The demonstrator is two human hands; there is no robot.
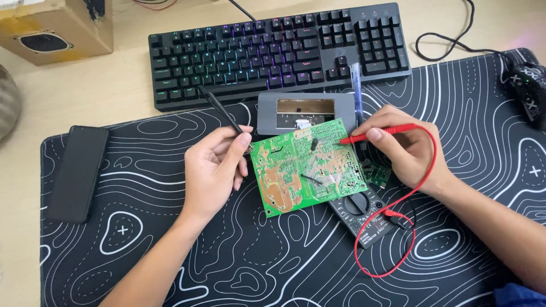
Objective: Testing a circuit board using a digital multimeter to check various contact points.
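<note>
Green circuit board [307, 167] is lying w/ right hand [406, 150] pinching red probe [369, 135] onto it, left hand [213, 167] gripping black probe [224, 113] beside it, mid-testing.

Multimeter [364, 213] mostly hidden under green circuit board [307, 167]; display unseen; cardboard box [57, 25] cropped at top edge; mouse [529, 85] cut at right edge; board parts too small to tell.

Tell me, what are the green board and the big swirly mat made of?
The green board looks like rigid fibreglass with glossy green coating and shiny metal solder spots. The mat looks like soft matte cloth, probably over rubber; it lies flat with printed white lines.
</note>
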